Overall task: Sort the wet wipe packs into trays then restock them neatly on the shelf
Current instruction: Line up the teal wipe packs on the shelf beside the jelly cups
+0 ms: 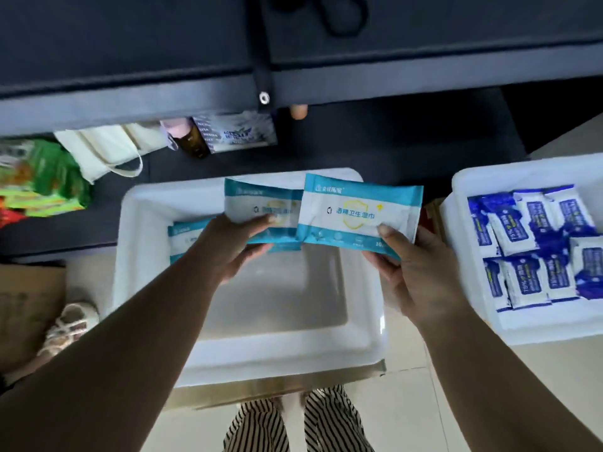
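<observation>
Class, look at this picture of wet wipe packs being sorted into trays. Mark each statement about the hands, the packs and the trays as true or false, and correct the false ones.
1. Each hand holds a teal pack. True: the left hand and right hand each hold one.
2. The right tray holds teal packs. False: it holds dark blue packs.
3. The middle tray is full. False: only a few teal packs lie at its left.
4. The hands are above the middle tray. True.
</observation>
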`<state>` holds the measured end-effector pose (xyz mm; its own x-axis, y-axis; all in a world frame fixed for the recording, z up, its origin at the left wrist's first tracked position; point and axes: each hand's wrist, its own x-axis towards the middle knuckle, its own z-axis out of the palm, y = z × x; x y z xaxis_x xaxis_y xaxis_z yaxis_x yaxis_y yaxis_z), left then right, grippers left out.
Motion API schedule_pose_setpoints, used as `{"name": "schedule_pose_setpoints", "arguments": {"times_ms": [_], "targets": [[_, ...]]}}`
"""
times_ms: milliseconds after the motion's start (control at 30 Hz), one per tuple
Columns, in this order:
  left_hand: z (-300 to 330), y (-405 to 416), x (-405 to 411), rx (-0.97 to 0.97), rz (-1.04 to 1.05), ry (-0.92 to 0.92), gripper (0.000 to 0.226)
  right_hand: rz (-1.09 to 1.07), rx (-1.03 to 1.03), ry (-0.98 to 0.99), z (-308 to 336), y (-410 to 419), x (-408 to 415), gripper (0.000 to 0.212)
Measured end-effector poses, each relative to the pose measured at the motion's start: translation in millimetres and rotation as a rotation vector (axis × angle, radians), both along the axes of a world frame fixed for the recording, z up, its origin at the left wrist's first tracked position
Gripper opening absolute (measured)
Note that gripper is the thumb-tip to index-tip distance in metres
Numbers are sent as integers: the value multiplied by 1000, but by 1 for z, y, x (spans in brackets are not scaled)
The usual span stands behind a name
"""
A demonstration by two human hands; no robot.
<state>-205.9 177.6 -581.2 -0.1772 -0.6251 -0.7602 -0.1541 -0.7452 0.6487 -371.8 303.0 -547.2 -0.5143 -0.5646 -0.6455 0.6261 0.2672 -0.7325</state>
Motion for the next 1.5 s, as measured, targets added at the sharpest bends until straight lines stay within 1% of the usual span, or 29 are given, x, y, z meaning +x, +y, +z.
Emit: {"name": "schedule_pose_setpoints", "arguments": {"times_ms": [100,233,333,400,500,600,700,800,933,1033,1167,1233,1267,1333,1400,1433,1500], "targets": [[70,-4,12,-84,-11,94,13,42,-63,-21,52,-8,4,15],[169,-10,22,-234,-56,183,27,91,-123,-22,125,-14,3,15],[250,-14,22,-350,-76,220,23,157,-212,34,193,-22,-4,19],[293,-16,23,-427,-65,210,20,205,-273,92,234,-28,-9,21],[361,-20,27,-573,-100,177,17,279,-356,239,300,-40,-13,21],[421,-21,35,-699,-125,196,15,324,-426,422,360,-46,-14,19],[470,-18,43,-807,-120,224,15,344,-487,560,414,-45,-13,15],[508,-15,50,-892,-95,241,16,341,-561,649,457,-42,-7,15],[549,-14,62,-973,-43,244,18,341,-688,636,499,-43,4,16],[572,-13,69,-1046,-41,237,19,341,-716,653,520,-47,11,16],[594,-16,80,-1114,-36,256,32,333,-730,710,545,-57,13,17],[603,-19,84,-1164,4,231,26,325,-730,765,557,-64,13,19],[609,-22,85,-1219,51,185,20,316,-726,793,563,-69,12,20],[615,-30,89,-1377,173,-9,11,294,-700,836,570,-78,7,19],[616,-38,92,-1494,271,-209,14,278,-661,883,573,-87,3,18],[615,-46,95,-1530,297,-277,17,266,-640,911,574,-93,0,17],[609,-64,98,-1564,346,-346,22,238,-592,971,576,-105,-6,12]]}}
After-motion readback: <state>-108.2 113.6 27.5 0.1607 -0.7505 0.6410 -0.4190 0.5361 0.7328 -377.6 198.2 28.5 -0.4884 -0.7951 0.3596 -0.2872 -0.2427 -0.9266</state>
